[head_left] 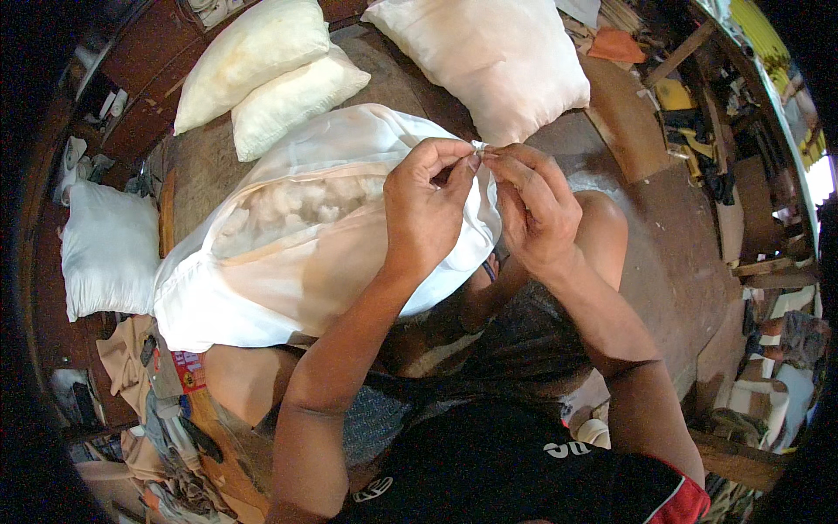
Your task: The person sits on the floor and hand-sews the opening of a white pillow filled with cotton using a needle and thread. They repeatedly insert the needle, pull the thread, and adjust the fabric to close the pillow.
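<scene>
A white, thin-fabric cushion cover (327, 253) lies across my lap, with a long opening along its upper side. Through that opening shows fluffy off-white stuffing (301, 205). My left hand (429, 210) and my right hand (539, 210) meet above the cover's right end. Both are closed in a pinch, thumb against forefinger, at a small white tip that seems to be the cover's corner. The fingers hide most of that tip, so its exact shape cannot be made out. Fabric hangs down beneath the fingertips.
Two cream pillows (253, 61) are stacked at the far left, and a large white pillow (493, 65) lies beyond my hands. Another white pillow (109, 249) sits at the left. Fabric scraps (161, 437) lie lower left; cluttered shelves (768, 349) line the right.
</scene>
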Demonstrator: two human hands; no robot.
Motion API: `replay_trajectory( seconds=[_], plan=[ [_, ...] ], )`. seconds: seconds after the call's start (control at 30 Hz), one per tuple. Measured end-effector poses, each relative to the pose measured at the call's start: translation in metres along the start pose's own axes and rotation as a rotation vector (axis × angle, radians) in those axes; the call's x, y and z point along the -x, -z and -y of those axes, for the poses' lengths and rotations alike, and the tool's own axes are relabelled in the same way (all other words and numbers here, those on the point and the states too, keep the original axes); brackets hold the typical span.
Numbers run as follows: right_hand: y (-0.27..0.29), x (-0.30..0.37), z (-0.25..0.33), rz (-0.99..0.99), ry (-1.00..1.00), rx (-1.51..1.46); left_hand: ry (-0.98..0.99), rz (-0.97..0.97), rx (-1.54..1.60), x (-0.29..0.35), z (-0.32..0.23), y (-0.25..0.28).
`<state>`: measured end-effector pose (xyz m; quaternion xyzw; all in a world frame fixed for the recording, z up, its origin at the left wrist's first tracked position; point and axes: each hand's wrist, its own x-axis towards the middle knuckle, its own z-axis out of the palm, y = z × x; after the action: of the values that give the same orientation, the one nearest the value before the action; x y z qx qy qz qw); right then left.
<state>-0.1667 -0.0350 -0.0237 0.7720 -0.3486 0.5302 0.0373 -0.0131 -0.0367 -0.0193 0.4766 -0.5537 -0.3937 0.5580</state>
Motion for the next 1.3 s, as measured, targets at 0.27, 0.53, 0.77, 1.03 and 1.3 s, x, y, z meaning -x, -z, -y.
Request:
replay_trajectory(
  seconds=[0.27,0.53,0.77,1.03,1.3],
  plan=[
    [-0.005,-0.002,0.004,0.01,0.05,-0.012,-0.003,-0.01,0.079,0.0,0.002,0.001],
    [-0.005,-0.001,0.006,-0.004,0.066,0.012,0.07,-0.058,0.111,-0.003,0.002,0.004],
    [-0.01,-0.002,0.006,-0.021,0.097,0.018,-0.005,-0.042,0.154,0.002,0.011,0.0],
    [-0.01,0.001,0.005,0.018,0.107,0.023,0.014,-0.06,0.078,-0.003,0.003,0.006],
    [-0.007,0.003,0.012,0.063,0.086,0.052,-0.101,-0.023,-0.084,0.0,0.006,0.006]
  ],
)
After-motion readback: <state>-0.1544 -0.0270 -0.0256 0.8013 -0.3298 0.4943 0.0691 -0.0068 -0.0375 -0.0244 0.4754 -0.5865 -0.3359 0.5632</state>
